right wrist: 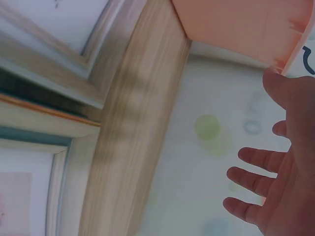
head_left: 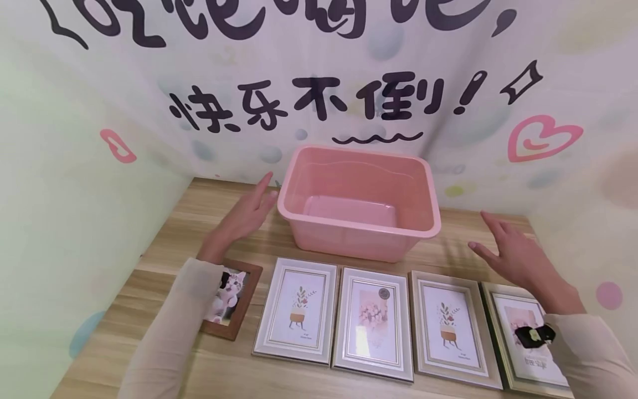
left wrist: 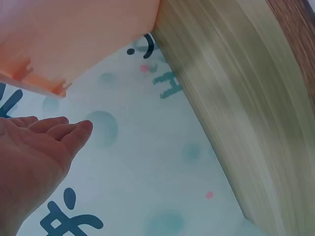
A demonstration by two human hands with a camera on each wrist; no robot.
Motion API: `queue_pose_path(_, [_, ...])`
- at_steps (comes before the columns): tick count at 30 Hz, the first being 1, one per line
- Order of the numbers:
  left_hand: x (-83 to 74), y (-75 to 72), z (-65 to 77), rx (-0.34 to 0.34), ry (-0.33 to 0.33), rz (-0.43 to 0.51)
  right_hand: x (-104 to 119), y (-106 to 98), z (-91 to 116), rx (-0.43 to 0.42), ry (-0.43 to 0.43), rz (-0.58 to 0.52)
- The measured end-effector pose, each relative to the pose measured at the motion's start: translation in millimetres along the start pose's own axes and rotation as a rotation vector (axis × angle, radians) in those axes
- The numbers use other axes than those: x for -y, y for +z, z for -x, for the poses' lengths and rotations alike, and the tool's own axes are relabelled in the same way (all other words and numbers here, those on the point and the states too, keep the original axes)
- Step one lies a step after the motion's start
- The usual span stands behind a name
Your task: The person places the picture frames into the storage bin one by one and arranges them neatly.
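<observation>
A pink plastic bin (head_left: 349,238) stands on the wooden table, its inside bare. My left hand (head_left: 246,215) is held beside the bin's left end, fingers extended and nothing in them. Off the bin's right side hovers my right hand (head_left: 518,257), fingers spread and likewise holding nothing. In the right wrist view the thumb of that hand (right wrist: 290,162) overlaps the bin's rim. In front of the bin lies a row of picture frames: a brown cat-photo frame (head_left: 244,302) partly under the left forearm, a white plant-print frame (head_left: 271,310), a flower-print frame (head_left: 339,332), and others.
Right of these lie a second plant-print frame (head_left: 421,332) and a last frame (head_left: 503,327) partly covered by the right forearm. A printed cloth wall (head_left: 319,127) with large dark characters rises behind the table (head_left: 164,238). A pale side wall (head_left: 55,210) borders it at left.
</observation>
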State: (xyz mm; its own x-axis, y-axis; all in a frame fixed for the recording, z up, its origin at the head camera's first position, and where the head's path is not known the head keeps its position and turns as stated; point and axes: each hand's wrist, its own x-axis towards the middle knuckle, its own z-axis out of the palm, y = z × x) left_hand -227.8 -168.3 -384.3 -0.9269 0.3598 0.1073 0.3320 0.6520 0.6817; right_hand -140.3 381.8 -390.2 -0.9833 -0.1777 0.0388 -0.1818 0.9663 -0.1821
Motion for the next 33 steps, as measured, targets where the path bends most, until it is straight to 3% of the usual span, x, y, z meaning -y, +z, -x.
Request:
queue_pose_path(6, [-7.6,5.5,-3.3,0.008,-0.017,-0.021,-13,8,6,0.012,-0.001,-0.025])
queue_pose_path(12, [-7.7,11.2,-7.6,0.007,-0.038,-0.015,-34,20,14,0.104,0.029,-0.066])
queue_pose_path(21, [-13.4,20.0,-18.2,0.020,0.006,0.107,-81,30,36,0.197,0.061,-0.135])
queue_pose_path(27, [-14.4,27.2,-19.2,0.017,-0.013,0.167,-94,37,51,0.284,0.090,-0.206])
queue_pose_path(33, [-15.8,31.2,-18.9,-0.003,-0.017,0.207,-104,46,60,0.319,0.079,-0.264])
